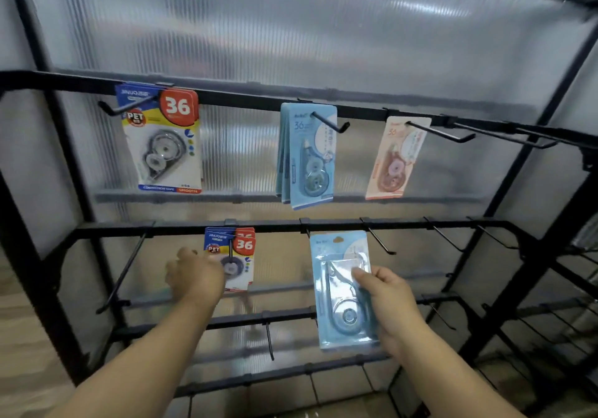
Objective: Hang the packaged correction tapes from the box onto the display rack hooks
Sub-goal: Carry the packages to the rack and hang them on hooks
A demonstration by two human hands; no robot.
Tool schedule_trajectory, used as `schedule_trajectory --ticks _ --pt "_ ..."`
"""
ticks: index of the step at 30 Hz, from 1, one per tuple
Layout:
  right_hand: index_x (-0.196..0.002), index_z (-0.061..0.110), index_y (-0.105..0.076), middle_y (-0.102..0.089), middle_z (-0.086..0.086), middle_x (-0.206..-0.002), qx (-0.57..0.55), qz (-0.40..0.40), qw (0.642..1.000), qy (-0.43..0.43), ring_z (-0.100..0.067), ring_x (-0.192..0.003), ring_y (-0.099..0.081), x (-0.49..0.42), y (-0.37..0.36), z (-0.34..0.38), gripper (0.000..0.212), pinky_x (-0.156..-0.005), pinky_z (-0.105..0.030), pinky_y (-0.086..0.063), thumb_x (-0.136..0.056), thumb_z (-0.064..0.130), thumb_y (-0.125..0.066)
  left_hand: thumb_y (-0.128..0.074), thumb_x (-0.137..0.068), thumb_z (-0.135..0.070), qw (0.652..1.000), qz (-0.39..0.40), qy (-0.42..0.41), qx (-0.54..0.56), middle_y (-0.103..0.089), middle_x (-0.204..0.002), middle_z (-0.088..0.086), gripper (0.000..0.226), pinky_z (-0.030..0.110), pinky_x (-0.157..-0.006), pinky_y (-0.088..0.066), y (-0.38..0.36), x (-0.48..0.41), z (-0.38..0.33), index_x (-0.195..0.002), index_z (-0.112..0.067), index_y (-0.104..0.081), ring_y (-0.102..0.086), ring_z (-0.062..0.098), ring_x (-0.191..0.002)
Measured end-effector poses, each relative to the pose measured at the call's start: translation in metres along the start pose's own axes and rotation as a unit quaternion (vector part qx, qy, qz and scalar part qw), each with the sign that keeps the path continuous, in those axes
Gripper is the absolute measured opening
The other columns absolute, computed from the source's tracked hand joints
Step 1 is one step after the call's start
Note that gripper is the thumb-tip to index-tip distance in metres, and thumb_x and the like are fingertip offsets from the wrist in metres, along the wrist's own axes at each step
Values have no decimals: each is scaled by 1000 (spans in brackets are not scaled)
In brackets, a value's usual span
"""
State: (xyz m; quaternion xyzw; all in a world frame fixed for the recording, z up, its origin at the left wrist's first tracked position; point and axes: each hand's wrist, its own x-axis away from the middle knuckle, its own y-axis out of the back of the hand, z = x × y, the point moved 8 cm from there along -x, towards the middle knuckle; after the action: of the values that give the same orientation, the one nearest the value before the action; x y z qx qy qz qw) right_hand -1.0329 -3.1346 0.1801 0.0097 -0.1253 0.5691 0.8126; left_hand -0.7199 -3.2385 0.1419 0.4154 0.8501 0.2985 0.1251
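Note:
My right hand grips a light blue packaged correction tape by its right edge. It holds the pack upright, with the top just under the lower rail of the black display rack. My left hand is blurred, with fingers curled at the lower left edge of the blue-and-red packs that hang on a lower rail hook. On the upper rail hang a blue-and-red pack, a stack of light blue packs and a pink pack. The box is out of view.
Bare hooks stick out toward me from the lower rail on the right and on the left. More bare hooks line the rails below and the upper rail's right end. A ribbed translucent panel backs the rack.

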Motion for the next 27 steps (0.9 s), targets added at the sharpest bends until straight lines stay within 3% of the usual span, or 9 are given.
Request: schedule_trajectory --ticks 5,8,11,14,17,20,23,25,27 --pt "-76 10 -58 -71 -5 -69 -56 -7 989 137 -20 -59 -65 18 -15 70 16 -55 -29 -53 -91 13 -61 -55 -90 -16 985 44 -167 6 -58 -106 17 10 39 -88 -43 1 23 -52 -96 -9 -60 -50 30 -100" --pt "-77 13 -63 -73 0 -72 -63 11 975 214 -17 -65 -68 33 -31 114 13 -59 -30 -55 -90 15 -62 -53 -90 -14 984 60 -169 20 -54 -110 14 11 38 -89 -47 8 36 -62 -96 -12 -63 -52 29 -100" --pt "-71 15 -61 -69 6 -64 -38 5 964 262 -5 -59 -64 39 -43 144 19 -56 -24 -51 -90 16 -64 -52 -88 -12 981 81 -171 42 -55 -110 13 13 36 -84 -50 16 44 -68 -82 -16 -63 -55 28 -95" --pt "-63 14 -54 -58 10 -50 -10 -15 963 269 -1 -46 -55 33 -48 150 28 -45 -15 -43 -88 16 -66 -52 -91 -12 974 121 -169 88 -58 -103 10 14 29 -67 -48 27 54 -76 -79 -18 -58 -56 23 -88" --pt "-63 12 -53 -55 12 -45 2 -19 967 256 -3 -41 -52 24 -50 143 28 -45 -19 -43 -87 19 -67 -50 -95 -15 961 154 -186 132 -60 -92 7 10 21 -53 -38 40 69 -91 -87 -16 -57 -55 20 -82" --pt "-63 13 -52 -59 7 -52 16 -30 966 256 -11 -50 -57 15 -54 144 30 -52 -27 -50 -87 21 -67 -46 -98 -25 925 221 -209 226 -57 -74 6 25 27 -60 -42 46 90 -111 -83 -11 -60 -53 18 -69" --pt "-68 13 -55 -63 1 -64 54 -39 967 247 -16 -60 -61 -1 -63 147 27 -57 -31 -51 -88 27 -65 -40 -100 -34 872 320 -235 286 -55 -70 5 36 23 -58 -43 46 117 -135 -88 -7 -62 -50 14 -63" --pt "-75 13 -59 -68 -3 -74 72 -41 971 225 -20 -69 -67 -16 -71 149 23 -65 -37 -57 -87 32 -66 -45 -98 -31 874 324 -274 239 -57 -79 5 26 18 -55 -46 44 126 -149 -91 -11 -60 -52 12 -65" --pt "-78 14 -60 -69 -5 -79 93 -45 972 211 -21 -73 -68 -29 -79 152 23 -70 -40 -59 -87 36 -65 -48 -98 -26 899 283 -278 185 -61 -88 4 14 24 -65 -53 40 116 -155 -89 -19 -57 -58 14 -73"
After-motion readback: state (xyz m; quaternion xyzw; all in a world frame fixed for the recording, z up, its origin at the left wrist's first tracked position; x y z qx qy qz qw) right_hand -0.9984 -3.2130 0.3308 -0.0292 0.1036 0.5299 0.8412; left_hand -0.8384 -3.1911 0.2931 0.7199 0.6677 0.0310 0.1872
